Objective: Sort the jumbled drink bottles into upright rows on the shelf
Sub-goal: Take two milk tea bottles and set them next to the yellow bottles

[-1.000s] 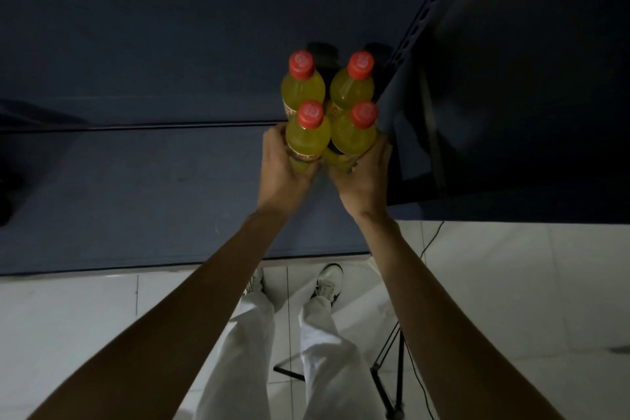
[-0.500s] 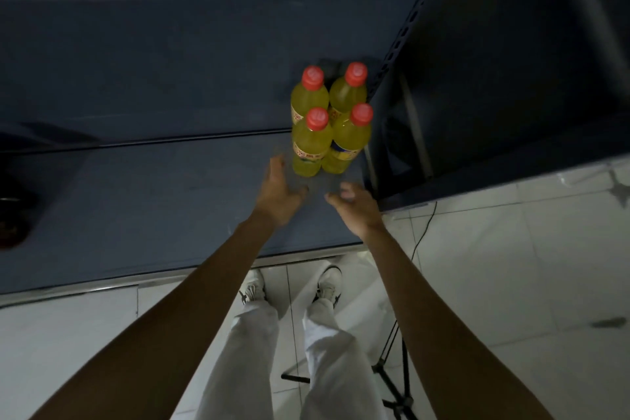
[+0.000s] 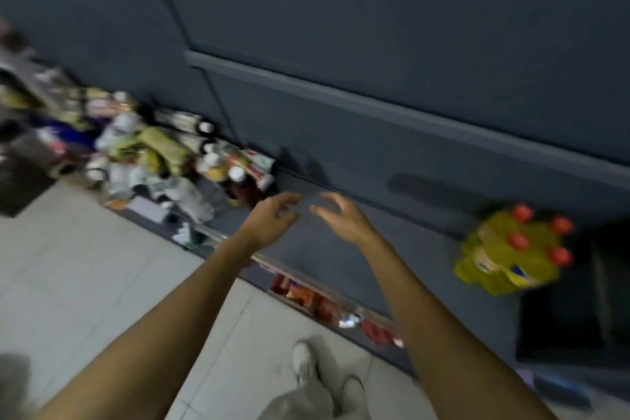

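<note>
While both hands, left and right, hover empty and loosely curled over the shelf, each should grip one jumbled bottle from the left heap, standing it beside the four yellow bottles.

Both hands have let go of the four yellow bottles, now at the right edge of the frame. The left hand and right hand hang empty mid-frame. A jumbled pile of bottles has come into view at the left.
</note>
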